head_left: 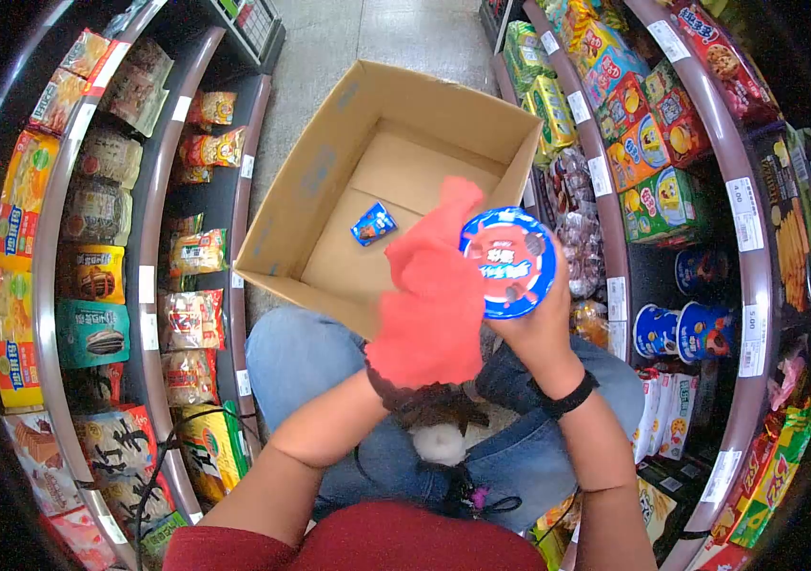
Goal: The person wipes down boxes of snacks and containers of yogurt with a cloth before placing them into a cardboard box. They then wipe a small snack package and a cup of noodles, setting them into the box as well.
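Observation:
My right hand (543, 333) grips a round blue tub (510, 265) with a red and blue lid that faces up at me. A red cloth (429, 309) with a dark scalloped edge covers my left hand, hiding its fingers. The cloth reaches the tub's left side, partly in front of the box. Ahead of my knees an open cardboard box (315, 171) stands on the floor. Inside it lies a small blue packaged cup (374, 225), tipped on its side.
Snack shelves flank me: bagged snacks (198, 319) on the left, boxed snacks (658, 205) on the right. Similar blue tubs (705, 331) sit on a lower right shelf. Tiled floor (367, 29) runs beyond the box. A thin black cable (169, 443) hangs at the lower left.

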Motion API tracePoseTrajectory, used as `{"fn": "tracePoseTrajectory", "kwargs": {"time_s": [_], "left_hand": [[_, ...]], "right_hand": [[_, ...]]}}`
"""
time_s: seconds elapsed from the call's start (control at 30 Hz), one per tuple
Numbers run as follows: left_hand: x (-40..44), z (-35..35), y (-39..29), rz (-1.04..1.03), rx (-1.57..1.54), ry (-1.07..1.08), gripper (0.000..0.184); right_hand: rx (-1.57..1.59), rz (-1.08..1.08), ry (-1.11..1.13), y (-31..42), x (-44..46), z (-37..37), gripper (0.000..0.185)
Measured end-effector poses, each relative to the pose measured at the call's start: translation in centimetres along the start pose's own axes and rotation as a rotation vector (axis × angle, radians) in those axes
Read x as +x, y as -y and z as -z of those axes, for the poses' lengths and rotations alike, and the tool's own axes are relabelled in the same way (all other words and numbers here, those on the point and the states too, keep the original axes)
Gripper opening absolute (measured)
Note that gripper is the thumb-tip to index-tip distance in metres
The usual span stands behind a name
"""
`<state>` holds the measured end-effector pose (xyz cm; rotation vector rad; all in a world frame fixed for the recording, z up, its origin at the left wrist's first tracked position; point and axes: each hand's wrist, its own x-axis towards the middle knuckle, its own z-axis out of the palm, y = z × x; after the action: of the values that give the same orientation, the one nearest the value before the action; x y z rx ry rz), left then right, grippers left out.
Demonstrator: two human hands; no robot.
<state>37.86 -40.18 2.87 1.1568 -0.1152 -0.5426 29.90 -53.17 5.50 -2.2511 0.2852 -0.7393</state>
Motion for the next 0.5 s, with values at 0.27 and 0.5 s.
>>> {"fn": "tracePoseTrajectory", "kwargs": {"time_s": [0.27,0.5], "left_hand": [[-0.4,-1.3,-0.8,-0.168,0.442,0.232,0.083],[-0.8,-2.4,-2.9,-0.473,0.907,0.377,0.104]], "right_hand": [[-0.262,0.101,0.063,-0.8,0.6,2.3,0.087],[-0.324,0.175,0.112,-2.9,-0.7,1.0,0.057]]}}
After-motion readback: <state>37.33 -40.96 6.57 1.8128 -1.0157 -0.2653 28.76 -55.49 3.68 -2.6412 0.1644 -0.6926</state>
